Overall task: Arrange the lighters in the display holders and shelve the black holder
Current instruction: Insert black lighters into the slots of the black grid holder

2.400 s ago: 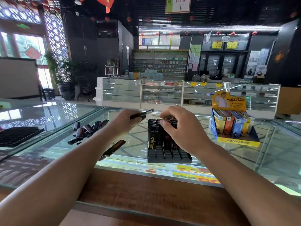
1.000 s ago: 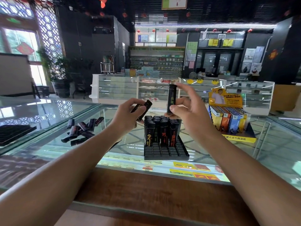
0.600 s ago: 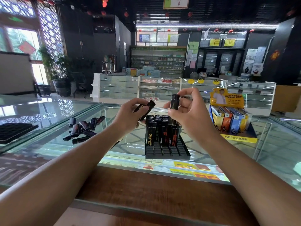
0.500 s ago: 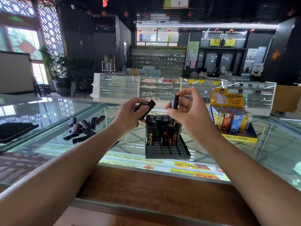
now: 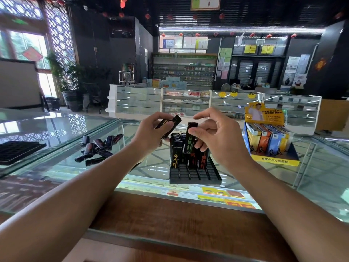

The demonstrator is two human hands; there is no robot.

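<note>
A person's two bare forearms reach forward over a glass-topped shop desk (image 5: pixel 56 129) with a brown wooden near edge. In the middle of the desk stands a black plastic gridded lighter holder (image 5: pixel 194 173); its far rows are filled with upright black lighters printed with gold and red characters (image 5: pixel 174 155), while the near rows of slots are bare. The right hand (image 5: pixel 219 140) is above the holder, its thumb and curled fingers pinching a black lighter with green print (image 5: pixel 189 138) that stands upright with its lower end down among the filled rows; the index finger is lifted and extended, not touching it. The left hand (image 5: pixel 151 133), just left of the holder and raised above the glass, is closed around a second black lighter with gold print (image 5: pixel 169 125), held tilted with its top pointing up and to the right. Farther left on the glass lies a loose heap of black lighters (image 5: pixel 100 148), well apart from the holder. At the far left edge sits an empty black gridded tray (image 5: pixel 17 151). To the right of the holder stands a yellow and blue cardboard display box (image 5: pixel 270 140) holding rows of yellow, orange and blue lighters. Glass shop cabinets and shelves fill the background.
</note>
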